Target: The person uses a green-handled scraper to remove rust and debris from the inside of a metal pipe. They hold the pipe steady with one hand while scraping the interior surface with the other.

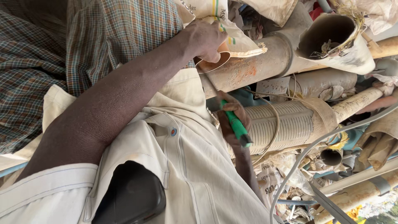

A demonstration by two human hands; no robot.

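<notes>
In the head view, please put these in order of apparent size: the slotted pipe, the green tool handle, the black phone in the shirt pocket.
1. Slotted pipe, largest.
2. Black phone; it is nearer the camera and partly in the pocket, so its rank against the pipe is unsure.
3. Green tool handle, smallest, partly hidden by the hand.

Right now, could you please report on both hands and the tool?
Left hand gripping rim of orange-stained pipe. Right hand shut on green-handled tool. Slotted pipe and loose cord close behind.
</notes>
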